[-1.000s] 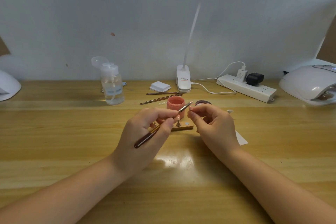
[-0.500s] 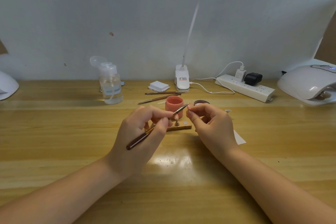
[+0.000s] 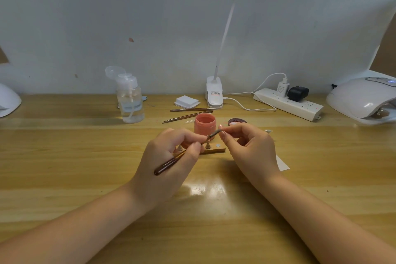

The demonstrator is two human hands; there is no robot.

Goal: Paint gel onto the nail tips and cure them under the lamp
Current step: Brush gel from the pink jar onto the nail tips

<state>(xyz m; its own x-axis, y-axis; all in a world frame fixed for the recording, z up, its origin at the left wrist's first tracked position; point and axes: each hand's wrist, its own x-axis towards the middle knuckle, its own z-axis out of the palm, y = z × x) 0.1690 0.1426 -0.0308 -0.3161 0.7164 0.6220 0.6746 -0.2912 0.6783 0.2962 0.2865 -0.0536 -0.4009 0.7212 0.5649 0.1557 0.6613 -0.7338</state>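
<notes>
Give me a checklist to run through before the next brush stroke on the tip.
1. Brush gripped by left hand: ok.
2. Nail tip pinched at the right hand fingertips: cannot tell, too small.
3. Bristles at the tip: ok, they meet the fingertips.
4. Pink gel jar open and nearby: ok.
5. Curing lamp on the table, right side: ok.
6. Gel on bristles: cannot tell.

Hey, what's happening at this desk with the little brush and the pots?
A person is painting a nail tip. The left hand holds a thin brush, its bristles meeting a small nail tip pinched in the right hand. Just behind stand a pink gel pot and a wooden holder with pegs. The curing lamp sits at the far right of the desk, not yet used for this tip.
</notes>
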